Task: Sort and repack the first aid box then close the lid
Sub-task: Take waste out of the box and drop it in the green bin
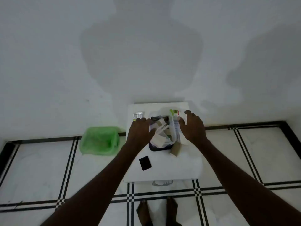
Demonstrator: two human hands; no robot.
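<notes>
Both hands flank the box [160, 137] on the table [171, 168]: left hand [139, 130] spread against its side, right hand [193, 128] spread by the clear lid [175, 126], probably steadying it for closing. Packets [161, 128] lie between them.

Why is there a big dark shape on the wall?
Head view: dim light throws the person's soft shadow on the wall above the first aid box; the wide lens bends the floor lines, and the hands look slightly blurred.
</notes>
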